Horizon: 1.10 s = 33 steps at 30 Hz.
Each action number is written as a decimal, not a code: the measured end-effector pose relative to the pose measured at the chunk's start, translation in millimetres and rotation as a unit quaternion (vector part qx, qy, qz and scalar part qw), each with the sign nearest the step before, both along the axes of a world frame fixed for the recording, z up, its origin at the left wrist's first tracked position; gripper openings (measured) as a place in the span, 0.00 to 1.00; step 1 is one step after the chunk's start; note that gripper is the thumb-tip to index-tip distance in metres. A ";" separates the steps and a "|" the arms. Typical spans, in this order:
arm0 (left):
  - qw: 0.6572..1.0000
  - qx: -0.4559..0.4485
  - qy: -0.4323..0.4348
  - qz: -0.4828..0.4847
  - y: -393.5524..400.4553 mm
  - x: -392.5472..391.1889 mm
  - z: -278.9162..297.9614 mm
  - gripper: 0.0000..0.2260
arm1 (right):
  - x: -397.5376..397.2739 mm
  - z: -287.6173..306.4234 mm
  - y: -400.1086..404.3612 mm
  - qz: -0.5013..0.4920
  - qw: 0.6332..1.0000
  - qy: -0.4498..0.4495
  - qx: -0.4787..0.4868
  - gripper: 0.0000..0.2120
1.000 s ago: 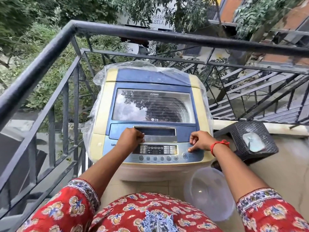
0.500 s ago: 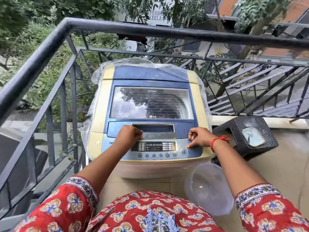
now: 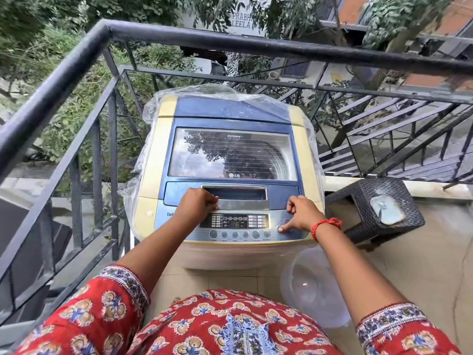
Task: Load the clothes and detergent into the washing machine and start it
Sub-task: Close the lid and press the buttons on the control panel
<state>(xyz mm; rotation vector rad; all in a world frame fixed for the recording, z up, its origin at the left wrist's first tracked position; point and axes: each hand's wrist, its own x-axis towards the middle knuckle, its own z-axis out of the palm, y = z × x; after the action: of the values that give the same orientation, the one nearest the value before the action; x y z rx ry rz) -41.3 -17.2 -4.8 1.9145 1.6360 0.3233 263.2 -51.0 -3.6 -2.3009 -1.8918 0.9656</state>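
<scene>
Gleaming blue-and-cream washing machine [image 3: 230, 155], lid closed.

You are standing on a pale tiled balcony floor [image 3: 435, 265] that runs from your feet out to the black metal railing [image 3: 230, 44]. Straight ahead of you the top-loading washing machine [image 3: 230, 149] stands on that floor, its lid down, with clear plastic sheeting [image 3: 204, 90] draped over its back and sides. Just to its right, close to your right leg, a clear round plastic tub [image 3: 312, 285] sits on the tiles. Further right and a little back, a dark woven stool [image 3: 378, 213] stands on the floor beside the machine, and a small pale flat object [image 3: 387, 212] lies on its top.
</scene>
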 end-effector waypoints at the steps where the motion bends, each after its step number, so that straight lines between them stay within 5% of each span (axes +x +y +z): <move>1: 1.000 0.001 0.000 -0.002 0.1 -0.4 -0.4 0.13 | -0.7 -1.1 -0.8 -0.005 1.000 0.000 0.003 0.30; 13: 1.000 0.019 0.003 -0.013 -0.2 0.2 -4.0 0.12 | 5.1 -3.4 3.5 0.030 1.000 0.005 -0.002 0.27; 16: 1.000 0.026 0.008 -0.015 0.5 -1.8 -5.5 0.13 | -5.7 0.0 5.8 0.001 0.995 0.097 0.031 0.14; 19: 0.998 0.047 0.025 -0.025 -2.2 -2.3 -6.8 0.12 | -23.9 7.2 4.3 -0.004 0.985 0.140 0.101 0.14; 23: 0.994 0.081 0.040 -0.064 -12.0 -2.7 -10.1 0.13 | -38.5 0.6 2.3 -0.035 0.935 0.319 0.151 0.14; 29: 0.987 0.016 -0.156 -0.015 -12.0 2.4 -5.3 0.11 | -59.2 -15.9 13.0 -0.054 0.879 0.468 0.075 0.21; 33: 0.969 -0.055 -0.242 -0.008 -6.1 14.9 4.9 0.18 | -74.6 -19.4 22.4 -0.058 0.870 0.486 0.057 0.27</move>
<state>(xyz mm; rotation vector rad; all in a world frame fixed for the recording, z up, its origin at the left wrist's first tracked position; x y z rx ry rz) -26.4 -23.3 0.0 1.6041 1.2829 0.6245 188.6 -28.6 -23.0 -1.3531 -1.2855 1.5246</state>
